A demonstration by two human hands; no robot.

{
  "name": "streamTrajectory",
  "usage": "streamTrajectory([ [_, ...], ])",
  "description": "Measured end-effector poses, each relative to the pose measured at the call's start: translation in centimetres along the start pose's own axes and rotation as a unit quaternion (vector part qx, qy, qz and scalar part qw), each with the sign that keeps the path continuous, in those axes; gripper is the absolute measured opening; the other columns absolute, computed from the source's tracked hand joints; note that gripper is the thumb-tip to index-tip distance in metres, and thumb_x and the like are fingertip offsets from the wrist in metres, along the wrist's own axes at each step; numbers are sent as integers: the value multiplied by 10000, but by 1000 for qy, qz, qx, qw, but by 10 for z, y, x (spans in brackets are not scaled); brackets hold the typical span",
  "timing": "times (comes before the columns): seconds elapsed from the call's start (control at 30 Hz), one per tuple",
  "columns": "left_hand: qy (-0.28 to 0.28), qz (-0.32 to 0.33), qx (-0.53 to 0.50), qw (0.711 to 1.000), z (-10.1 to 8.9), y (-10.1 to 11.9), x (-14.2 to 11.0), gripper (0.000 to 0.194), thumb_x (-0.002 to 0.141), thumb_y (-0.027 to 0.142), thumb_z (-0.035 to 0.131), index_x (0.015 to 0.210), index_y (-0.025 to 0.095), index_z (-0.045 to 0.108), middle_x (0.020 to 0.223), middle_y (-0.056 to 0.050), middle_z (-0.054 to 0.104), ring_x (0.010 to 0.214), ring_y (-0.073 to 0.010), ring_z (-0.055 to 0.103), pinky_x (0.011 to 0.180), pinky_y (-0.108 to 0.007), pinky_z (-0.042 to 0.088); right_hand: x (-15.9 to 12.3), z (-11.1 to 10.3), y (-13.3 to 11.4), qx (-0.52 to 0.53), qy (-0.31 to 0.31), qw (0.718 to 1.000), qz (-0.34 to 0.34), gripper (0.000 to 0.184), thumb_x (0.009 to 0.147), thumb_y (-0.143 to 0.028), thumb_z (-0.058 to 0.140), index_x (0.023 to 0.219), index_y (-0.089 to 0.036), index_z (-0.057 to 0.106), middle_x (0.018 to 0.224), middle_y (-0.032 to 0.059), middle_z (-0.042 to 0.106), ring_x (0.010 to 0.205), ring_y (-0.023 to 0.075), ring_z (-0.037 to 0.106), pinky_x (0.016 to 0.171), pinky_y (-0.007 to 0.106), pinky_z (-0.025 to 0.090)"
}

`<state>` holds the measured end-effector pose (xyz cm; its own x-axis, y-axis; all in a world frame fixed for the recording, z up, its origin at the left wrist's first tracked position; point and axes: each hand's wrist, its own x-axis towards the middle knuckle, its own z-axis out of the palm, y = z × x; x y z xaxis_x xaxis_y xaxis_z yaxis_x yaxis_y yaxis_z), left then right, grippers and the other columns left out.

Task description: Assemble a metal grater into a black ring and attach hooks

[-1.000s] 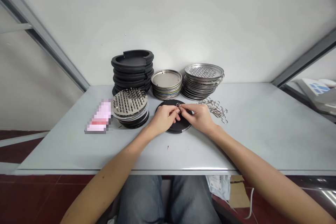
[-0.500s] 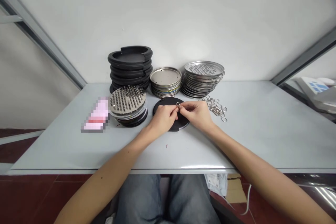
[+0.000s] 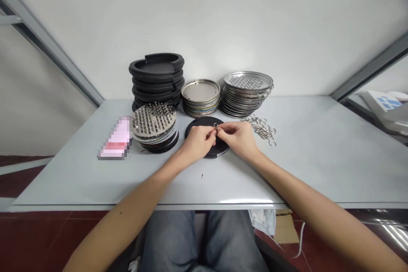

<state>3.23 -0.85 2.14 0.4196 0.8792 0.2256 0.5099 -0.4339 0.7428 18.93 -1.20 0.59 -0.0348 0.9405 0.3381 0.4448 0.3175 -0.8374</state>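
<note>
A small metal ring [image 3: 216,126] is pinched between the fingertips of my left hand [image 3: 200,139] and my right hand [image 3: 237,136]. Both hands are closed and meet over a round black disc [image 3: 194,125] that lies on the table. My hands cover much of this disc. Right beside my right hand lies a loose pile of metal rings with pins or links [image 3: 263,128]. Whether a link hangs from the held ring is hidden by my fingers.
Behind stand stacks of black rimmed discs [image 3: 156,68], shallow metal dishes [image 3: 201,91] and perforated metal plates [image 3: 248,81]. A stack topped by a studded plate [image 3: 154,120] stands left of my hands, near a blurred pink item [image 3: 116,138]. The grey table [image 3: 325,157] meets the wall.
The view has shifted very slightly. Both hands stay at the ring, with only a tiny movement of the fingers; the ring shows a little more clearly above the fingertips.
</note>
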Motion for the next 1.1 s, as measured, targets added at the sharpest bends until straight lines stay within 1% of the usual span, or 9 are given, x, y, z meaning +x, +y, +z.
streamTrajectory([
  [0.1,-6,-4,-26,1000,-2,-1,1,288,869,167,470,595,151,557,553,26,576,494,-84,451,524,-211,314,-1,0,-1,-12,1,1000,-25,163,754,-199,593,679,-137,724,662,35,713,595,155,637,532,221,446],
  [0.2,-20,-9,-55,998,-4,-2,2,300,879,201,458,595,153,540,556,27,557,500,-84,436,517,-212,310,-2,-1,-1,-57,18,996,-73,180,784,-198,579,703,-150,732,696,35,725,607,149,646,564,222,460],
  [0.43,-44,-30,-122,991,-4,-8,4,286,874,269,467,619,154,525,565,24,526,516,-86,439,511,-211,318,-3,-3,3,-148,65,969,-189,168,809,-207,590,733,-172,737,705,35,734,584,139,645,574,223,468],
  [0.57,-52,-43,-163,984,-3,-11,6,269,858,281,464,622,160,507,551,35,488,508,-85,434,499,-209,317,-2,-4,3,-145,65,966,-205,166,823,-203,588,761,-175,739,722,38,739,592,139,653,575,222,474],
  [0.7,-38,-62,-168,983,-4,-9,6,234,809,243,468,590,164,492,542,36,490,506,-86,437,506,-212,324,-1,-5,4,-151,50,964,-214,151,823,-187,592,814,-180,743,749,37,746,615,144,666,587,225,483],
  [0.8,-21,-61,-105,992,-3,-3,4,232,797,228,461,574,171,486,540,26,517,517,-99,454,527,-226,331,-1,-5,7,-178,51,954,-236,152,822,-175,587,811,-184,738,775,45,749,643,155,676,609,235,492],
  [0.93,12,-48,72,996,1,3,0,242,853,242,422,633,184,506,605,-16,587,578,-149,524,563,-261,329,-1,-4,11,-201,43,942,-264,156,822,-156,580,794,-183,731,792,53,750,654,156,678,620,237,495],
  [1.0,6,-47,138,989,2,5,-2,256,893,242,368,712,183,539,681,-54,634,647,-190,585,592,-280,347,-2,-4,11,-199,39,942,-267,155,832,-168,579,804,-184,731,786,52,749,646,153,674,615,236,494],
  [1.1,-24,-46,182,982,2,5,-3,287,927,243,308,811,181,563,778,-93,673,745,-238,639,636,-303,378,-2,-3,11,-182,33,949,-255,154,839,-179,580,813,-183,731,777,48,746,635,147,665,608,234,491],
])
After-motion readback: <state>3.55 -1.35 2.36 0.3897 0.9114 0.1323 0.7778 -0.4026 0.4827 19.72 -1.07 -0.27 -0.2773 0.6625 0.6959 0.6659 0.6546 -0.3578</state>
